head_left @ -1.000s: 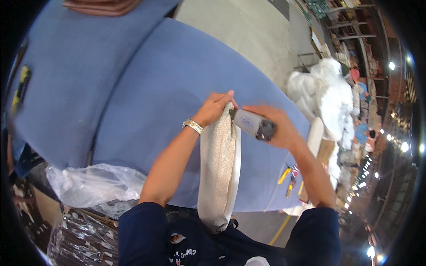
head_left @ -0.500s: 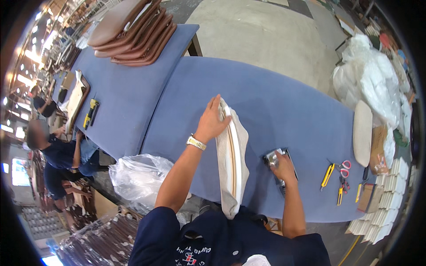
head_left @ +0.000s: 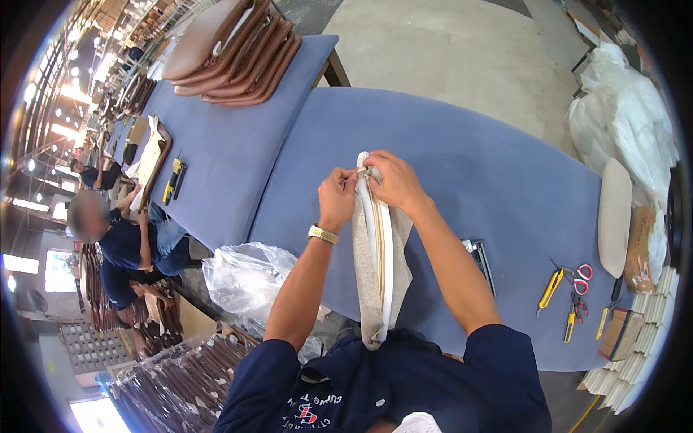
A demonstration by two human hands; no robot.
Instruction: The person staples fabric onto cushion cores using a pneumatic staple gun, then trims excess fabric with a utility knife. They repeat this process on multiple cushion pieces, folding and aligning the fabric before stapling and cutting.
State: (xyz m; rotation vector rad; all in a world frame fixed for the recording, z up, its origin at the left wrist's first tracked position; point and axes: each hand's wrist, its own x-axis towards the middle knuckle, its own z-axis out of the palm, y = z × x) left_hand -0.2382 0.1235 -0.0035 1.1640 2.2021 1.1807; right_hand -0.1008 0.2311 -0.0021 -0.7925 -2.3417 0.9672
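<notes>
A long, narrow padded panel (head_left: 390, 278) with beige-grey fabric, white foam and a wood-coloured strip along its edge stands on its side before me, its near end against my shirt. My left hand (head_left: 338, 198) pinches the fabric at the far tip, fingers closed and thumb toward the tip. Across from it, my right hand (head_left: 395, 180) pinches the same fabric edge, with its fingertips almost meeting the left ones. Beyond my right forearm lies a silver and black staple gun (head_left: 479, 261), partly hidden by that arm.
To the right lie a yellow cutter (head_left: 550, 290), red-handled scissors (head_left: 580, 278) and a finished beige pad (head_left: 614, 216). Brown cushions (head_left: 238, 58) are stacked at the far left. Clear plastic (head_left: 245, 278) bulges at the table's left edge. A co-worker (head_left: 119, 231) stands at left.
My right hand has let go of the staple gun and moved to the panel's far tip. My left hand has gone from lying along the panel to pinching its fabric.
</notes>
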